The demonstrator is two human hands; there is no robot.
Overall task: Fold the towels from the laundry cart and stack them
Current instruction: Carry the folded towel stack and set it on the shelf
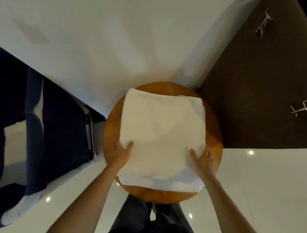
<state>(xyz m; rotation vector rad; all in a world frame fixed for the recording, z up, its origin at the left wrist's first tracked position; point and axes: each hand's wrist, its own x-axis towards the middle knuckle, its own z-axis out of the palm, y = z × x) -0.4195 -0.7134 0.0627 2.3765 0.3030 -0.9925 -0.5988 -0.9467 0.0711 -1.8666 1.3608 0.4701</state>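
The left hand (121,150) pinches the folded white towel (162,134), thumb on top, fingers hidden beneath. The right hand (203,160) presses spread fingers (209,154) on the opposite edge, with the round wooden table (215,136) under both.

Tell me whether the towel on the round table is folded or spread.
Folded: the towel lies as a compact square, layered edges showing at its near side.

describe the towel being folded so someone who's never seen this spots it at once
A round wooden table stands mid-frame between a dark laundry cart and a brown wall panel. On it lies the white towel, folded square, left hand and right hand at its sides. Unlike the white cloth in the cart, it is flat and squared.
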